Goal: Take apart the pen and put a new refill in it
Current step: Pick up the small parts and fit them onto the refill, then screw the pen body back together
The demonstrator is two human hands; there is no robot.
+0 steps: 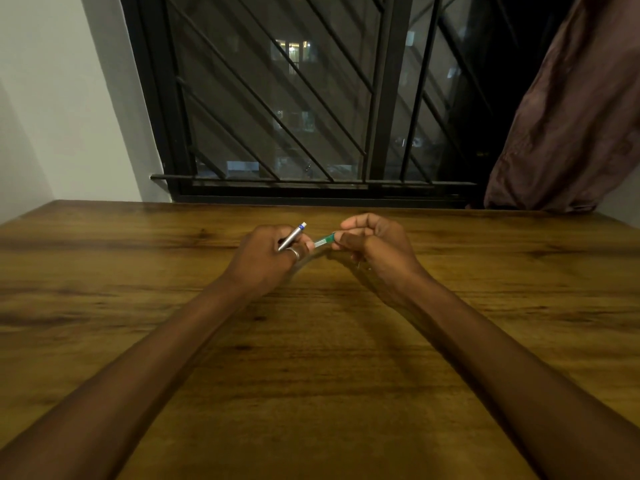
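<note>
My left hand [268,259] is closed around a silver pen barrel [292,236] whose white and blue end sticks up and to the right above the fingers. A ring shows on one finger. A pale green-tipped piece [323,240], thin like a refill or front section, spans the small gap between the hands. My right hand [372,242] pinches its right end with fingers curled; the left end meets my left fingertips. Both hands hover just above the wooden table [311,358], near its far half. How the green piece joins the barrel is hidden by the fingers.
A barred dark window [294,98] stands right behind the table's far edge. A brown curtain [561,126] hangs at the back right. A white wall lies at the left. My two forearms stretch across the table's middle.
</note>
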